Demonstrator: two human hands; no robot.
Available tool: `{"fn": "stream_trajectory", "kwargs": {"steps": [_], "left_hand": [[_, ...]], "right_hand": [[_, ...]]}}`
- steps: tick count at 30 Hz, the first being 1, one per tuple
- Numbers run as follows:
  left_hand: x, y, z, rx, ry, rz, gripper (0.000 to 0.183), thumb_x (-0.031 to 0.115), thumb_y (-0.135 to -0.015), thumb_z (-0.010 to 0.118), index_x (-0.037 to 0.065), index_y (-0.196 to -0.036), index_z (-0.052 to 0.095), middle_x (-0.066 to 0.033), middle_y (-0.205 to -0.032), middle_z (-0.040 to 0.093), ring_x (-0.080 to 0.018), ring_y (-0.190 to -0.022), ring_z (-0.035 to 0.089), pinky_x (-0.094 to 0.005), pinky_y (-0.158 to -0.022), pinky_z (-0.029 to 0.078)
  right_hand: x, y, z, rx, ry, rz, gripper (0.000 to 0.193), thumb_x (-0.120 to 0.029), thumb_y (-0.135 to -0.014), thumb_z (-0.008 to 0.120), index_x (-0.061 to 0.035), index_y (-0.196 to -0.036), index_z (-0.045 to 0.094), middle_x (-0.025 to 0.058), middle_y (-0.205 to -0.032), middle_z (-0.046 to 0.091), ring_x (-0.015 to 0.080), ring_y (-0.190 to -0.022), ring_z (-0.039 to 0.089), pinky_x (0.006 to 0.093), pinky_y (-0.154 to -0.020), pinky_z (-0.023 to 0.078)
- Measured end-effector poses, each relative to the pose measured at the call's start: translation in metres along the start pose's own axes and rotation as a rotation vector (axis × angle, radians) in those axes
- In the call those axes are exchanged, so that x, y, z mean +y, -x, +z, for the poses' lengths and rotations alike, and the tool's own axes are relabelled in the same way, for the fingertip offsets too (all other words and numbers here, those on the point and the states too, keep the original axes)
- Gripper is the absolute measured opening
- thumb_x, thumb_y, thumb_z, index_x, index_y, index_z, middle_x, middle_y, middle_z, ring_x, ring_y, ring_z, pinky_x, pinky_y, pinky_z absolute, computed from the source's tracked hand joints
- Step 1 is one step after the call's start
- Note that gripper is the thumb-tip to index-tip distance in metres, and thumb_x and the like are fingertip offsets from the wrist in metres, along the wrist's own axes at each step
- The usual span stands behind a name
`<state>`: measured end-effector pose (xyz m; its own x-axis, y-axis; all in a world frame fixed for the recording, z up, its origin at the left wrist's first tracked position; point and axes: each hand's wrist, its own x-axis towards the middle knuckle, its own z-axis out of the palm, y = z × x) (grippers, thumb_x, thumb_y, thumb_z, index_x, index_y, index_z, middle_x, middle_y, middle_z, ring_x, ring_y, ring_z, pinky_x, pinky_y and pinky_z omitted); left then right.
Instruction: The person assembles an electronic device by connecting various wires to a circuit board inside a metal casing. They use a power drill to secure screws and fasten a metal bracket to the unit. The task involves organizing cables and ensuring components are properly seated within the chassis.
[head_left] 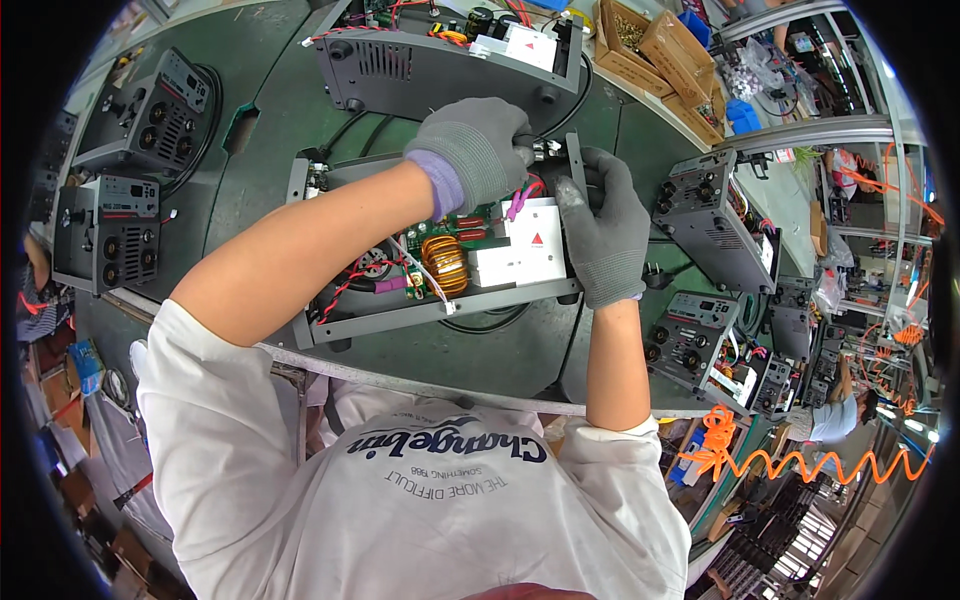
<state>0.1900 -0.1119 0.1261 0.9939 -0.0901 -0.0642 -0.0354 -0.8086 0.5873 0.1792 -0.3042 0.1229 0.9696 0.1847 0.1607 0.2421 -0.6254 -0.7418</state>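
An open grey machine chassis [440, 314] lies on the bench in front of me. Inside it are a copper-wound ring coil [444, 263], a white box-shaped cover [538, 243] with a red triangle, and red and purple wires [522, 200]. My left hand [475, 150], in a grey glove, reaches over the chassis to its far right corner. Its fingers are curled together there, hiding what they pinch. My right hand [606, 230], gloved too, bends around the chassis's right end panel [574, 160], thumb towards the inside and fingers on the outer side.
Another open machine [400, 75] stands just beyond. Further machines sit at the left [120, 230] and right [715, 215] of the green bench [520, 350]. Cardboard boxes with small parts [640, 50] lie at the far right. A coiled orange hose [790, 462] hangs at the right.
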Motion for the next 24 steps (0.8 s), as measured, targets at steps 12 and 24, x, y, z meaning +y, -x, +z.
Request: {"fn": "stream_trajectory", "kwargs": {"steps": [12,24], "left_hand": [[0.012,0.0,0.005,0.029,-0.065,-0.05,0.029,0.026,-0.087,0.065,0.008,-0.109,0.07,-0.0155,-0.103,0.069,-0.0319,-0.101,0.066,-0.0443,-0.089,0.051],[0.022,-0.002,0.001,-0.019,-0.182,-0.042,0.027,0.029,-0.086,0.066,0.01,-0.104,0.072,-0.0127,-0.102,0.07,-0.0312,-0.1,0.067,-0.0442,-0.087,0.053]], "right_hand": [[0.002,-0.001,0.001,0.025,0.059,-0.107,0.035,-0.015,-0.085,0.069,-0.0018,-0.116,0.062,0.0187,-0.103,0.071,0.0336,-0.092,0.071,0.0398,-0.081,0.055],[0.008,-0.004,0.0,0.006,0.012,-0.103,0.034,-0.01,-0.082,0.07,0.0002,-0.114,0.064,0.0194,-0.101,0.071,0.0321,-0.091,0.072,0.0379,-0.082,0.056]]}}
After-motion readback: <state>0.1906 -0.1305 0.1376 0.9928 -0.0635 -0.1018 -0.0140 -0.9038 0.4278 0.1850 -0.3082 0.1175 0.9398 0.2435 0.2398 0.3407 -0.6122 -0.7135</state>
